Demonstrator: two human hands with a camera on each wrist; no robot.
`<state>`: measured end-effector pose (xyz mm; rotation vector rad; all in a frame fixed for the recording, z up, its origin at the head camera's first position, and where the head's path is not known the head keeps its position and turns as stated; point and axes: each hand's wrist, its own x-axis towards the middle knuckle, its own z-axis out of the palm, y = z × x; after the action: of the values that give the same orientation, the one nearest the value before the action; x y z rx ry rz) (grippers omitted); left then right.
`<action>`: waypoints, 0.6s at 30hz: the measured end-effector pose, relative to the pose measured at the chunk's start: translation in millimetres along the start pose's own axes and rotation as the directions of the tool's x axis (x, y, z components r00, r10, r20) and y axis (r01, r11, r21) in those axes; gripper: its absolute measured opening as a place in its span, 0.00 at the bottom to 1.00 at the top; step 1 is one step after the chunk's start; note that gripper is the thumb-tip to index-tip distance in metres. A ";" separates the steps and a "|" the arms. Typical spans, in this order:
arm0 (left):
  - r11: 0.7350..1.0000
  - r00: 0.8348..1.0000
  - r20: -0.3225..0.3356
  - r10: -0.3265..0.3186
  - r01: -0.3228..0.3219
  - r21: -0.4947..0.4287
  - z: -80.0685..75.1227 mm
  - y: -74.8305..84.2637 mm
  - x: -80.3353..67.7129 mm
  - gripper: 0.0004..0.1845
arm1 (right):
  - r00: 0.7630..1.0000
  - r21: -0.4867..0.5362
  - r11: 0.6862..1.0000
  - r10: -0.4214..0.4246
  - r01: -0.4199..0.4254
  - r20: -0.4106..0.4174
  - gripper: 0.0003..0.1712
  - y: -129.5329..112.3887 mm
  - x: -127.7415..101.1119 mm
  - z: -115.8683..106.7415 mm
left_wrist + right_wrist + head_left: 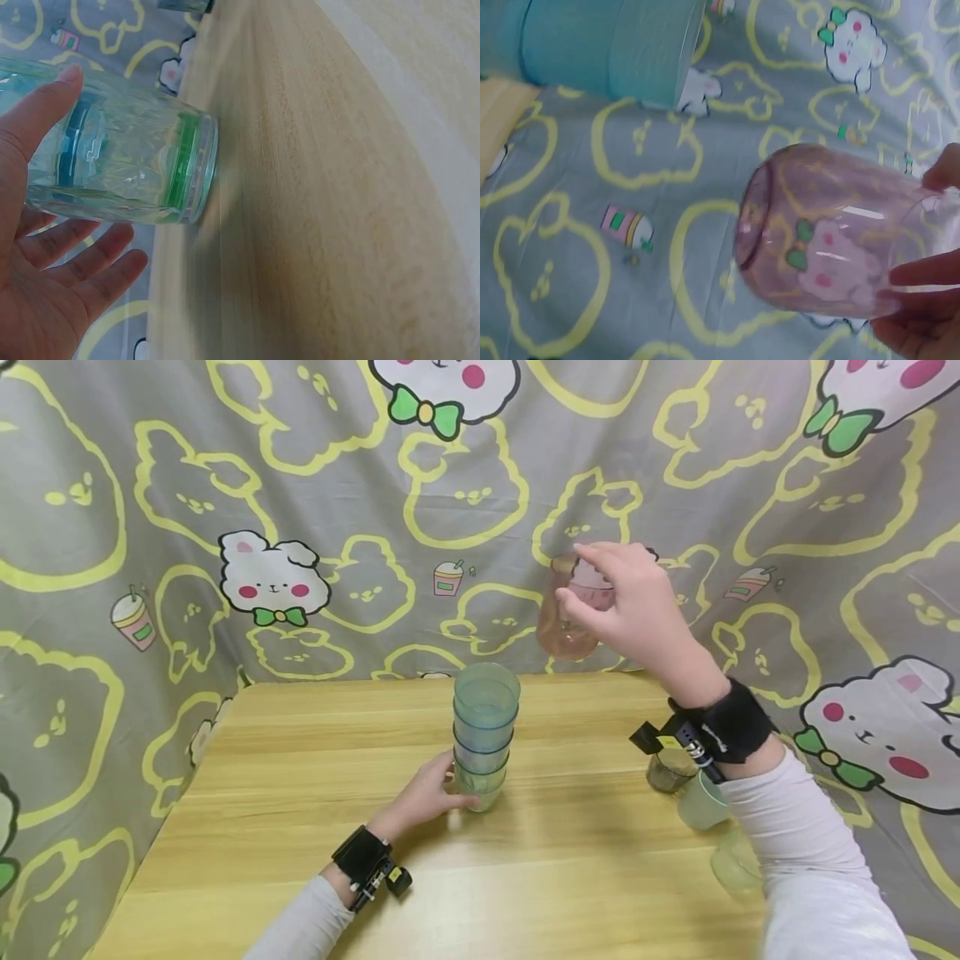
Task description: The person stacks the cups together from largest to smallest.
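A stack of several clear plastic cups (486, 718), bluish and greenish, stands upright on the wooden table. My left hand (427, 793) holds the stack low down, thumb in front and fingers round the far side. In the left wrist view the thumb lies on the cup wall (127, 154) and the lower fingers spread loosely off it. Above the table, right of the stack, my right hand (630, 597) holds a see-through pink cup (558, 631) between thumb and fingers. The right wrist view shows the pink cup (817, 232) apart from the blue-green stack (607, 49).
Three loose cups stand on the right side of the table (300, 827): a dark grey one (663, 777), a teal one (701, 806) and a pale yellow-green one (733, 864), partly behind my right arm. A patterned grey curtain (360, 485) hangs behind the table and at both sides.
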<state>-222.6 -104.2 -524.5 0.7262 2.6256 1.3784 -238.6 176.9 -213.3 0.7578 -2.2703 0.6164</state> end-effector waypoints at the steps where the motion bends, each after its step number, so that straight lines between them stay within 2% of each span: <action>1: 1.000 1.000 0.001 0.000 0.000 0.001 0.0 -0.2 0.1 0.43 | 0.999 0.012 0.999 -0.041 0.041 -0.028 0.29 -3.9 0.0 2.8; 5: 1.000 1.000 0.004 -0.003 0.003 0.003 0.2 -0.8 0.4 0.43 | 0.980 0.039 0.983 -0.177 0.181 -0.088 0.29 -21.7 0.6 13.9; 9: 1.000 1.000 0.002 -0.008 0.008 0.004 0.0 -1.4 0.5 0.44 | 0.959 0.056 0.960 -0.269 0.275 -0.088 0.30 -37.0 -0.2 27.3; 15: 1.000 1.000 0.007 -0.001 0.001 0.001 -0.2 -1.4 0.6 0.44 | 0.935 0.087 0.932 -0.346 0.352 -0.070 0.31 -44.9 -9.3 52.3; 18: 1.000 1.000 0.004 0.004 -0.004 0.001 -0.1 -1.9 0.3 0.44 | 0.932 0.103 0.926 -0.359 0.363 -0.057 0.31 -44.1 -16.5 64.2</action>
<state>-223.6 -105.0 -525.9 0.7340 2.6231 1.3758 -227.3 112.4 -258.6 1.1772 -2.0013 0.5774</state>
